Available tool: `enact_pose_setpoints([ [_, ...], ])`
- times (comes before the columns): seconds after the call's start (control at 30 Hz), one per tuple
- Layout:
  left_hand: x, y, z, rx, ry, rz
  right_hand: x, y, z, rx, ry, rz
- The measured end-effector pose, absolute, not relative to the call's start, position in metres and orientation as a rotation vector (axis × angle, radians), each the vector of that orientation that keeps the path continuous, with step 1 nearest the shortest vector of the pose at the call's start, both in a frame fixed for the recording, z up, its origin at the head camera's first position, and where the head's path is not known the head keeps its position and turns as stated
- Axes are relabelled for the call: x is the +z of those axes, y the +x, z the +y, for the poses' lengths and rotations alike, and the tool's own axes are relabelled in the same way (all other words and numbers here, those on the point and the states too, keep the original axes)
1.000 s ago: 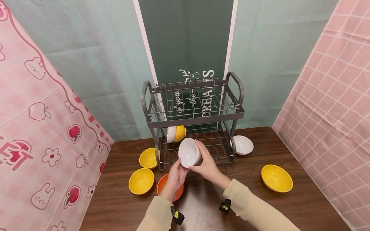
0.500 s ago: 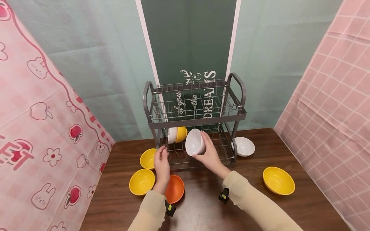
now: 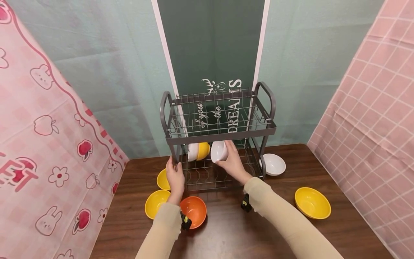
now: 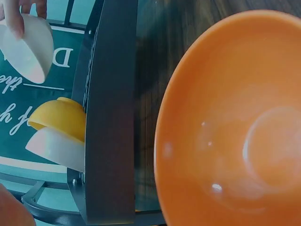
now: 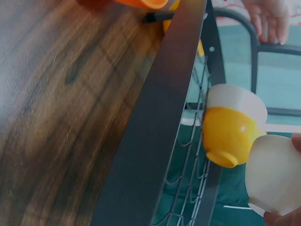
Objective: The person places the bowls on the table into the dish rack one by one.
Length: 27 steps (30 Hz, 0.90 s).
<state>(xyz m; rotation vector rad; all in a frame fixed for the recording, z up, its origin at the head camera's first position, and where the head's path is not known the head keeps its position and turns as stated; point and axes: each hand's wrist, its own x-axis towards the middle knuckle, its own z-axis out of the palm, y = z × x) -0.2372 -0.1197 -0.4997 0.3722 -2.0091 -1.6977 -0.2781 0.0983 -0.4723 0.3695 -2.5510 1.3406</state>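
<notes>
In the head view, the left hand (image 3: pixel 175 178) is lying at the rack's (image 3: pixel 221 135) left front corner, seemingly steadying it, its grip unclear, while the right hand (image 3: pixel 235 164) is pinching a tilted white bowl (image 3: pixel 218 152) behind the front edge; in the left wrist view, nested bowls (image 4: pixel 61 117) are lying sideways; in the right wrist view, the rack is apparently propping them.

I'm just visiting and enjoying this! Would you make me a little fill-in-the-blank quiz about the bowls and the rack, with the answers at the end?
1. The held bowl, in the right hand, is ____.
2. A yellow bowl sits against a white one in the ____ tier of the rack, not the upper one.
3. The nearest bowl, between the two sleeves, is ____.
4. The farthest-right bowl is ____.

Missing words: white; lower; orange; yellow.
</notes>
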Motion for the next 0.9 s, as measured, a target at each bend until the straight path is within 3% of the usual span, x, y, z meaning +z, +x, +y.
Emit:
enact_pose_setpoints([
  [0.37,-0.507,-0.245,-0.123,-1.567,0.426,-2.122,-0.490,-0.308,0.087,1.372,0.329,-2.579],
  [0.9,-0.514,-0.250,-0.130,-1.551,0.450,-2.209,-0.508,-0.326,0.077,1.269,0.324,-2.651],
])
